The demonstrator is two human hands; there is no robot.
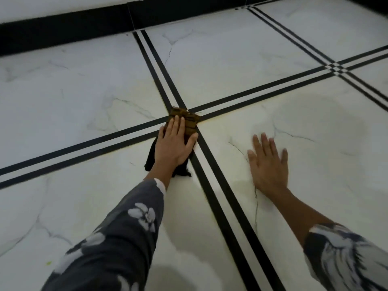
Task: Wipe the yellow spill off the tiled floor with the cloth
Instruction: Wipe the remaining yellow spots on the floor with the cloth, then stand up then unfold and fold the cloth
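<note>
Two hands lie flat on the tiled floor (73, 87); the left hand (175, 143) is spread open, palm down, pressing on the cloth (190, 122) rather than gripping it, with the fingers over its brown, yellow-stained front part and the thumb out to the right along its edge; the cloth sits right on the crossing of the doubled black lines (262, 91) between the white marbled tiles, its dark rear part trailing back under the wrist; a faint yellow spill (206, 122) shows as a thin smear just beside the cloth's right edge, along the line; the right hand (267, 162) is also open, fingers slightly apart, resting palm down on the bare tile well to the right of the cloth and holding nothing; both forearms wear dark sleeves (117, 234) with a pale floral print; no writing or label can be read
</note>
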